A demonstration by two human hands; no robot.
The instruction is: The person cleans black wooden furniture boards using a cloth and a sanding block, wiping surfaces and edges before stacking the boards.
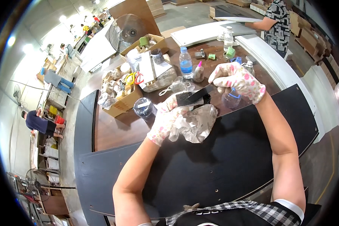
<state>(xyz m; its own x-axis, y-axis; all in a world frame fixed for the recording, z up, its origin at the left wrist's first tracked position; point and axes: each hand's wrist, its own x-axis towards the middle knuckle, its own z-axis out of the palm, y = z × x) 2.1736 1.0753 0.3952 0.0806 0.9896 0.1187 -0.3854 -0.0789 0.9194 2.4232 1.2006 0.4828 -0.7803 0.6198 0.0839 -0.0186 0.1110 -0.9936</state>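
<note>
My left hand, in a white glove with pink flowers, is closed around a crumpled greyish-white plastic bag or rag. A piece smeared with black paste shows at its fingertips. In a matching glove, my right hand pinches a thin dark strip like a scraper blade, which lies against the black-smeared piece. Below both hands is a large black panel with curved edges. A round tub with a dark rim stands left of my left hand.
Beyond my hands stand a water bottle, a small pink-tipped bottle and a clear bottle. Cardboard boxes of odds and ends, scissors and a fan are at left. A co-worker stands at far right beside white panels.
</note>
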